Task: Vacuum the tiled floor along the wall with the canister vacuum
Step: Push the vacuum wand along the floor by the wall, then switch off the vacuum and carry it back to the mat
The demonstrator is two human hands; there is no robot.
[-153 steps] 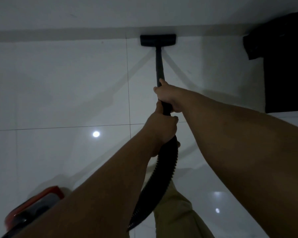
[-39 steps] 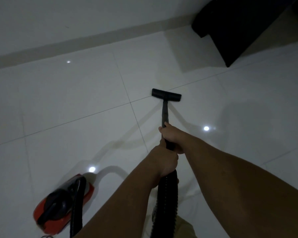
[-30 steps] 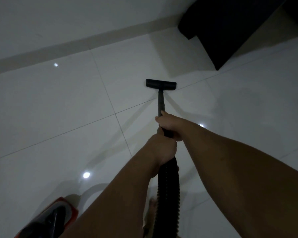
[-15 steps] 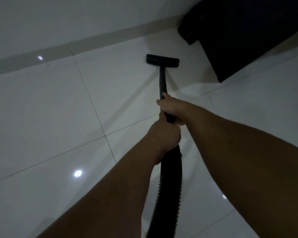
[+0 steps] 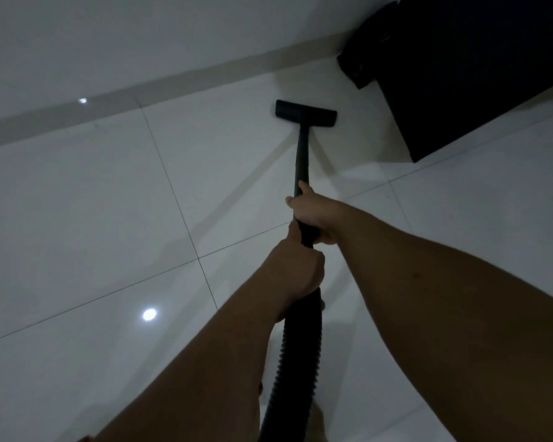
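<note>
With both arms stretched forward, the right hand (image 5: 313,215) is wrapped around the black wand (image 5: 302,161) of the canister vacuum, fingers curled shut on it, thumb lying along the tube. Left hand (image 5: 296,272) is clamped just behind it, at the spot where the wand meets the ribbed hose (image 5: 296,362); the two hands nearly touch. Hose runs back from there toward the bottom edge of the view, between the forearms.

Floor nozzle (image 5: 305,113) sits flat on the white tiled floor (image 5: 109,218), short of the grey skirting strip (image 5: 173,82) at the foot of the wall (image 5: 109,33), roughly parallel to it but not touching. Dark furniture block (image 5: 476,65) stands against the wall, near the nozzle's right end with a strip of tile between. Nozzle is past the grout-line crossing (image 5: 198,258), on the wall side. Canister body not clearly visible; only a red sliver (image 5: 85,438) at the bottom edge, cannot tell what it is. Lighting dim, ceiling-lamp reflections on the tile
</note>
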